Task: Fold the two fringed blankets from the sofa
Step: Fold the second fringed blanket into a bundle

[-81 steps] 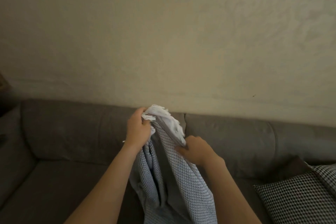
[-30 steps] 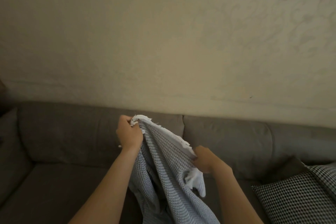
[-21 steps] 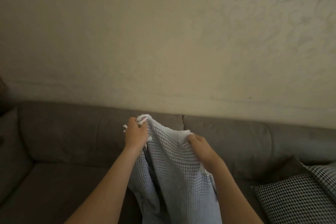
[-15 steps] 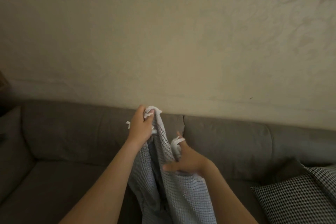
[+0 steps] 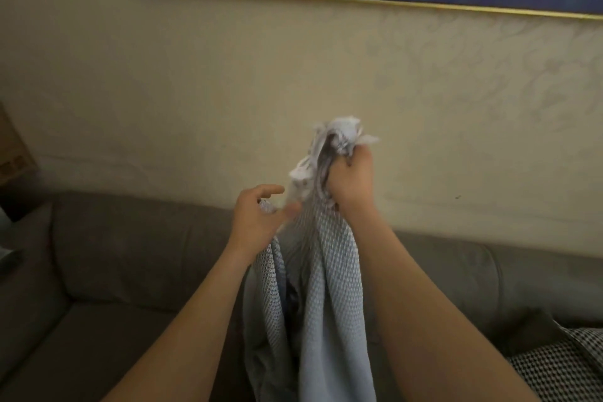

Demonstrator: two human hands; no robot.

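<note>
The right hand [image 5: 350, 183] clutches the blanket [image 5: 326, 287] by its bunched top; the left hand [image 5: 257, 217], just below-left of it, is loosely spread.

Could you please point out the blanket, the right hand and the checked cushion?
blanket [image 5: 329, 297]: head view, on its hanging waffle-weave middle.
right hand [image 5: 350, 181]: head view, on the back of the hand.
checked cushion [image 5: 564, 369]: head view, on its patterned face.

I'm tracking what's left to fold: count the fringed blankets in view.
1. The blanket hangs in front of the sofa, its fringed top gripped in the right hand, the left hand open beside it. A second may be out of frame.
</note>
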